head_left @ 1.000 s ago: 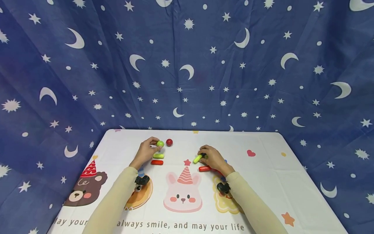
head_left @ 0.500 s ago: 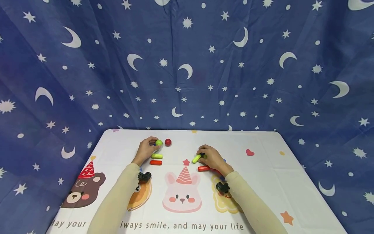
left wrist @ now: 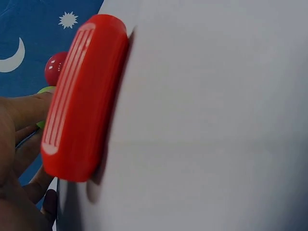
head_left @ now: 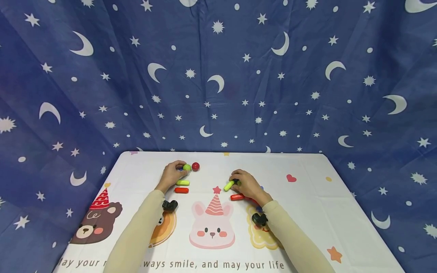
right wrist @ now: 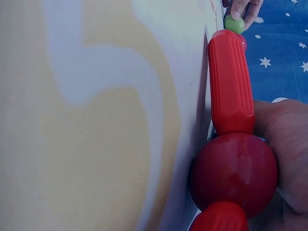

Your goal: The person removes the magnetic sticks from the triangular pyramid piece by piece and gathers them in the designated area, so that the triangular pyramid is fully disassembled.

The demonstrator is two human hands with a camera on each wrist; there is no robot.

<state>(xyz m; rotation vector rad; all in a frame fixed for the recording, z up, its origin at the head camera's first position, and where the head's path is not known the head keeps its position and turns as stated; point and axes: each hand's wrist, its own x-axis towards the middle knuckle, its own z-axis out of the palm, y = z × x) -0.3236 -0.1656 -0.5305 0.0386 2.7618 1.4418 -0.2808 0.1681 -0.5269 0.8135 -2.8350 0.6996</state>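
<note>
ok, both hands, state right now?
Left hand: closed, pinching the green ball.
Right hand: closed around one end of the lime stick; contact partly hidden.

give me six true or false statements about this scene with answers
1. The left hand holds a green ball. True.
2. The ball beside it is white. False: that is a red ball.
3. A yellow-green rod and a red rod lie near the left hand. True.
4. In the right wrist view, the foreground ball touches no rod. False: the foreground red ball touches two red rods.
5. The right hand grips another yellow-green rod. True.
6. The backdrop is plain white. False: a patterned blue cloth hangs there.
</note>
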